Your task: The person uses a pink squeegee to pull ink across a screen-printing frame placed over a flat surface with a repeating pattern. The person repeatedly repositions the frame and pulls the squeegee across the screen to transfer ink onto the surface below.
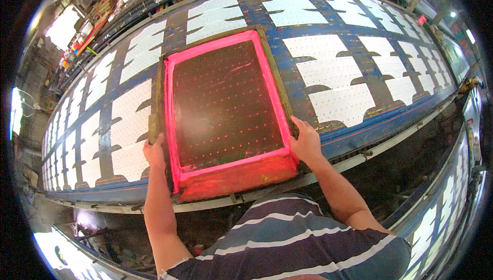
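**Screen frame (226, 106) held by both side rails**

It lay over the counter (354, 135), front end at the near edge (resting or lifted: couldn't tell), white panels (334, 98) either side. Left hand (154, 151) pinched the left rail, right hand (307, 140) the right — each grip low down. Looked stiff, awkward, moderately heavy; mesh likely fragile — rails were the safe hold.

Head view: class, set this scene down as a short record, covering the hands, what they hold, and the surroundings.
Held item: framed screen, pink border, dark dotted middle
Left hand: on its left edge
Right hand: on its right edge
Surface: long dark-blue table
Laid out: white dotted pieces, in rows
Clothing: striped shirt
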Tool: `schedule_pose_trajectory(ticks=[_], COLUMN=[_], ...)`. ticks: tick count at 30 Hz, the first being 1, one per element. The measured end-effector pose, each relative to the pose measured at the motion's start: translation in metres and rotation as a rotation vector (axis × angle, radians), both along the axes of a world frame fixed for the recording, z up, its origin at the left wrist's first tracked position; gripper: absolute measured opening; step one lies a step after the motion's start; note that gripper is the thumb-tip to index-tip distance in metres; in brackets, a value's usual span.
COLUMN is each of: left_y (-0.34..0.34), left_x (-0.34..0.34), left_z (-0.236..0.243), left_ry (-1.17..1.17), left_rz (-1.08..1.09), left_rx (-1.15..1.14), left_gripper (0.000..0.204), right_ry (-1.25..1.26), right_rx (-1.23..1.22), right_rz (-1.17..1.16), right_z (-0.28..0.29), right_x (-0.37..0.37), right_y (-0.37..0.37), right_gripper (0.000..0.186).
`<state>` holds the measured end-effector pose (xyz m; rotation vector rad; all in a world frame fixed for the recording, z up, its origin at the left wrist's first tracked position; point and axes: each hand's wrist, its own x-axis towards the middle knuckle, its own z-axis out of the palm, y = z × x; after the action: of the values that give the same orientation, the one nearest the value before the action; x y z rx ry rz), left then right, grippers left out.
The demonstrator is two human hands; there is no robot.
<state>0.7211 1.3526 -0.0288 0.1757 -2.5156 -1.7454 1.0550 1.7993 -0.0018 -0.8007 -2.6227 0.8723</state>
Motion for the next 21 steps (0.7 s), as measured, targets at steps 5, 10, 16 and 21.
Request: schedule_pose_trajectory(ticks=[5,10,16,21], left_y=[0.003,0.000,0.005,0.058], left_x=[0.004,0.003,-0.003,0.013], left_z=[0.004,0.008,0.024,0.038], left_ry=[-0.011,-0.065,-0.153,-0.107], left_rz=[-0.038,-0.028,-0.040,-0.035], left_rx=[0.067,0.064,0.266,0.271], left_gripper=[0.032,0.027,0.030,0.028], right_ry=[0.017,0.139,0.305,0.211], right_rx=[-0.010,0.032,0.052,0.022], right_rz=[-0.025,-0.008,0.035,-0.031], right_z=[0.005,0.017,0.048,0.059], right_x=[-0.010,-0.013,-0.008,0.004], right_y=[-0.003,-0.004,0.011,0.069], right_gripper=[0.060,0.042,0.037,0.036])
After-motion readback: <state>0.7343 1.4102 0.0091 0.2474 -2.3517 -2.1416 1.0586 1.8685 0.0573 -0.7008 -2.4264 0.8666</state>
